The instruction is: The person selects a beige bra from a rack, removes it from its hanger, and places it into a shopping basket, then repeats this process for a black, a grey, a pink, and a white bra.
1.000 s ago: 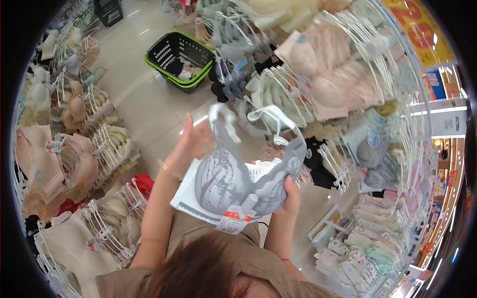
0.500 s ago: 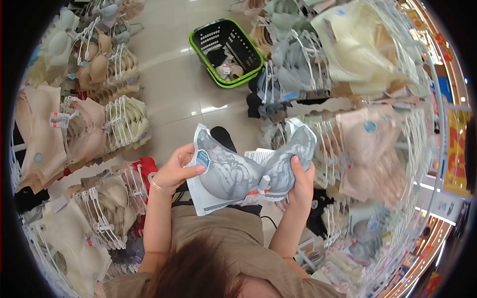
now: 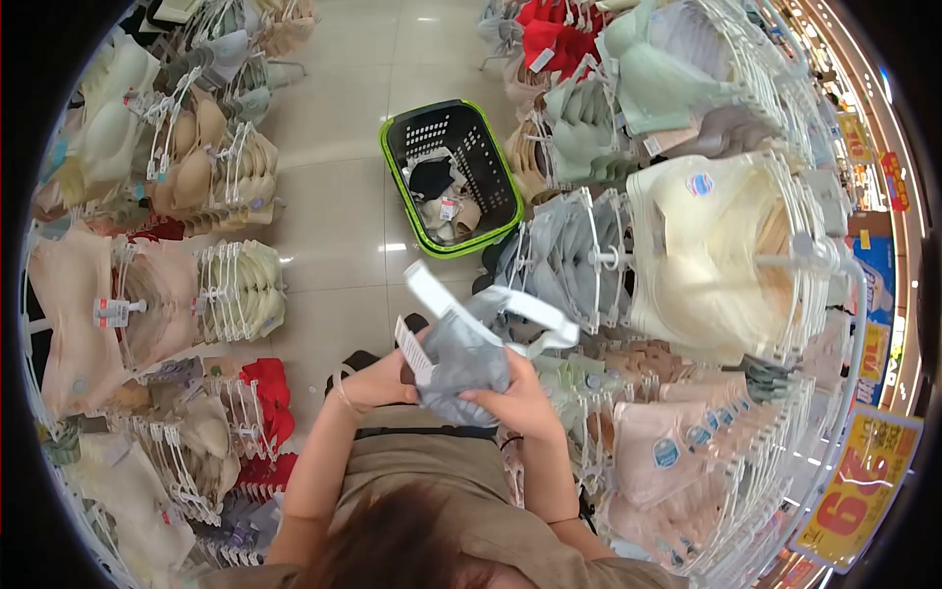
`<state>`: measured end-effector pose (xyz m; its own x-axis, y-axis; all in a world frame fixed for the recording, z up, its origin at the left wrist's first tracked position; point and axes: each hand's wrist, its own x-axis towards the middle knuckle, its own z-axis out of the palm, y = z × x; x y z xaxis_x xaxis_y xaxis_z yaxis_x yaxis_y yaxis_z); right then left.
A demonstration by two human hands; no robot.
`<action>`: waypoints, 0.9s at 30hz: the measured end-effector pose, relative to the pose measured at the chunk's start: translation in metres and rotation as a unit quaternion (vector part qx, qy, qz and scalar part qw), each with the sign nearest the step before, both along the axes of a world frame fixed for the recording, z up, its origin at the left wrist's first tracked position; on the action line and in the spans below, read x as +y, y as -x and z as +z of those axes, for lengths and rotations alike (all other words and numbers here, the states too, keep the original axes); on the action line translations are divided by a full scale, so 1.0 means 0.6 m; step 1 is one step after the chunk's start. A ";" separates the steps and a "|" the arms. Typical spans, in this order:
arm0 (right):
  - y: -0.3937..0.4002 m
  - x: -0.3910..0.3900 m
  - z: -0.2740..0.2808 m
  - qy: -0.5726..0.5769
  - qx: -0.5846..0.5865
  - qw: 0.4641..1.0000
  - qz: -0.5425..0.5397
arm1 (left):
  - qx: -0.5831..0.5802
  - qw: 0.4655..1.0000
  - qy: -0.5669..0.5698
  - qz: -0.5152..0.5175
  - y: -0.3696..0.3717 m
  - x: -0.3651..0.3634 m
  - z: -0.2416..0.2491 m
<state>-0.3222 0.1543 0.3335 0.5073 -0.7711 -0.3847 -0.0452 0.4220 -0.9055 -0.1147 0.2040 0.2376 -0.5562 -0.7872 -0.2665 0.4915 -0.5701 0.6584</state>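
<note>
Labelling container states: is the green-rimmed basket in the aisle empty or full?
Partly full: the basket holds a black item and a beige item, with bare perforated wall beside them.

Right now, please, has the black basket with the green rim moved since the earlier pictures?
No. The black basket still stands on the tiled floor, beside the same hanging grey bras; only the view has shifted.

Yellow sign, near right: large red digits, one apparently a 9.
White tag: print too small to read.
</note>
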 end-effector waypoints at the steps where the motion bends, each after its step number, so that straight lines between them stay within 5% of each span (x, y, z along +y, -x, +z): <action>1: -0.009 -0.011 -0.004 -0.003 0.001 1.000 0.003 | 0.001 1.000 -0.003 0.003 0.002 -0.005 0.001; 5: -0.059 -0.063 -0.023 0.016 -0.016 0.998 -0.063 | 0.059 0.991 -0.078 0.095 -0.005 -0.023 -0.026; 9: -0.108 -0.131 -0.058 0.076 0.132 0.987 -0.056 | 0.056 0.968 -0.206 0.132 -0.054 -0.089 -0.041; 11: -0.140 -0.161 -0.105 0.081 0.170 0.970 -0.156 | 0.043 0.953 -0.232 0.193 -0.086 -0.146 -0.038; 15: -0.193 -0.240 -0.192 0.255 0.292 0.917 -0.093 | 0.044 0.952 -0.269 0.137 -0.171 -0.263 -0.118; 17: -0.201 -0.258 -0.261 0.160 0.259 0.949 -0.078 | 0.055 0.956 -0.255 0.131 -0.211 -0.337 -0.131; 19: -0.241 -0.291 -0.290 -0.037 0.094 0.986 -0.135 | 0.036 0.953 -0.288 0.089 -0.251 -0.399 -0.166; 25: -0.303 -0.390 -0.422 -0.170 0.110 0.933 -0.296 | -0.033 0.926 -0.371 -0.054 -0.277 -0.515 -0.346; 27: -0.299 -0.422 -0.479 -0.221 0.081 0.896 -0.376 | -0.114 0.940 -0.312 -0.075 -0.266 -0.562 -0.393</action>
